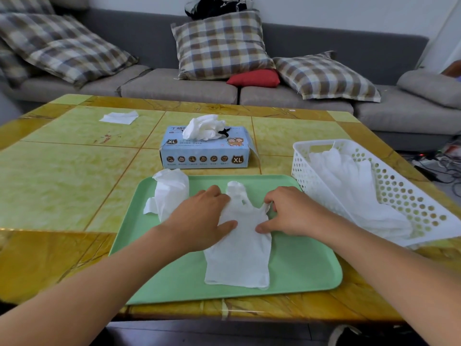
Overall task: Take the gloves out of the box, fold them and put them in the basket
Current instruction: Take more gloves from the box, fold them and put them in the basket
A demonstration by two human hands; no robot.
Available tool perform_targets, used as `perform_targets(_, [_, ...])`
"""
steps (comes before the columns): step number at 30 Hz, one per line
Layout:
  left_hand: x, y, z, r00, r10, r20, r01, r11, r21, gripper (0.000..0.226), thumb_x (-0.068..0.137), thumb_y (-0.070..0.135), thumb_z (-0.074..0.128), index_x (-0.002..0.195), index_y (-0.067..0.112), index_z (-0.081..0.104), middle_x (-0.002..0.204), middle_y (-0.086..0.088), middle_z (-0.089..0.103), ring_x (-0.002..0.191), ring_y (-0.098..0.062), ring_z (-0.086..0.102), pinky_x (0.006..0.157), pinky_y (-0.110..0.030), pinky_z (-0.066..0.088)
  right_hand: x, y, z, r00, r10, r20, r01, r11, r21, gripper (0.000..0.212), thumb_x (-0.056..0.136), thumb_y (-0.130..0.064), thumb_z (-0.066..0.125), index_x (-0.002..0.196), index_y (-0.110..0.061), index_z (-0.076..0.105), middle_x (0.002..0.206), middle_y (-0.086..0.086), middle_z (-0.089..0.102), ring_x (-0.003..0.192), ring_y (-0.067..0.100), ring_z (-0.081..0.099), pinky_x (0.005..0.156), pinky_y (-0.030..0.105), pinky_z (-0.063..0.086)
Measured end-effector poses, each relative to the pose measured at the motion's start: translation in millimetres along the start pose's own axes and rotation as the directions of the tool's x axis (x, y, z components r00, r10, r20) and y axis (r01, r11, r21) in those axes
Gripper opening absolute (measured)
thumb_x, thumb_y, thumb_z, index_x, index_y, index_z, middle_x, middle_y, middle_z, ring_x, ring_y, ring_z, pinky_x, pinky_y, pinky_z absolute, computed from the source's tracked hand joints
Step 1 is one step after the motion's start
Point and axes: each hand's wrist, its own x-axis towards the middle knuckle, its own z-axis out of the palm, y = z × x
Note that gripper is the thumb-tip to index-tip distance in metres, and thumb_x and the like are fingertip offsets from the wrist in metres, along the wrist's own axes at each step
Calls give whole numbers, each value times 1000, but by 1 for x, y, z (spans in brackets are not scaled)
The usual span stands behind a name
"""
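Note:
A white glove [239,253] lies flat on the green tray [299,270], cuff toward me. My left hand [202,218] presses flat on its left side, fingers straight. My right hand [289,211] rests on its right side, thumb on the glove and fingertips pinching a glove finger. A second, crumpled white glove [169,193] lies at the tray's far left corner. The blue glove box [204,151] stands behind the tray with gloves bunched out of its top. The white perforated basket [409,196] to the right holds several white gloves [349,186].
A white sheet [119,117] lies at the far left of the yellow tiled table [62,171]. A grey sofa with plaid cushions [219,46] and a red cushion [254,78] runs behind the table. Cables lie on the floor at right.

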Motion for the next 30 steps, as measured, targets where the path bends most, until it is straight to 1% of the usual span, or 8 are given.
perform_targets(3, [1,0,-1,989,-148,-12,148,987,69,51,88,66,56,105,19,55,101,1,49,94,-19,53,80,-32,47,0,2,-1,999,37,13,-37,999,0,57,68,-52,88,93,-5,67,80,4,57,75,24,59,61,35,42])
perform_targets(5, [0,1,-1,973,-230,-15,231,971,61,52,85,70,58,93,19,50,95,1,46,91,-19,50,76,-31,43,0,1,-1,999,37,20,-37,999,-17,60,68,-53,88,101,-8,65,93,3,58,88,26,60,72,35,47])
perform_targets(10, [-2,1,0,994,-47,-99,52,998,46,81,84,68,59,148,24,37,148,0,35,135,-24,34,111,-39,36,-5,-3,-3,986,-70,-150,85,991,102,85,73,-47,86,145,-23,49,140,-4,49,130,18,48,105,36,43])
perform_targets(13, [-1,2,3,986,157,-57,-149,981,127,72,90,70,47,150,31,40,161,7,23,147,-20,20,117,-39,26,-4,-9,-1,962,-229,-150,242,967,81,67,84,-49,77,143,-27,54,145,-10,48,135,14,42,110,32,37])
perform_targets(18, [-5,2,15,983,183,-16,-180,978,108,70,96,69,36,149,24,40,154,9,38,144,-15,28,117,-33,24,4,-1,9,985,-159,63,153,984,91,90,84,-56,73,157,-26,31,163,-5,28,150,16,25,120,35,26])
perform_targets(23, [-5,9,15,981,191,-43,-185,977,104,68,93,69,41,137,18,48,150,1,38,142,-17,30,118,-31,20,26,4,7,984,44,-170,5,961,277,48,102,-13,49,149,-19,44,134,6,60,114,22,60,93,32,48])
perform_targets(27, [-4,10,14,983,182,1,-182,982,46,67,94,68,41,141,21,39,144,4,45,134,-17,41,115,-30,27,42,4,14,993,74,-97,-41,952,304,55,95,5,50,142,-22,55,98,-2,65,81,11,58,65,20,43])
perform_targets(30, [-2,6,16,980,196,36,-197,979,42,75,95,68,39,153,23,25,151,5,38,140,-17,36,118,-33,26,52,3,11,997,70,-29,-58,947,316,42,96,-4,60,133,-25,62,90,-3,65,72,9,59,59,20,43])
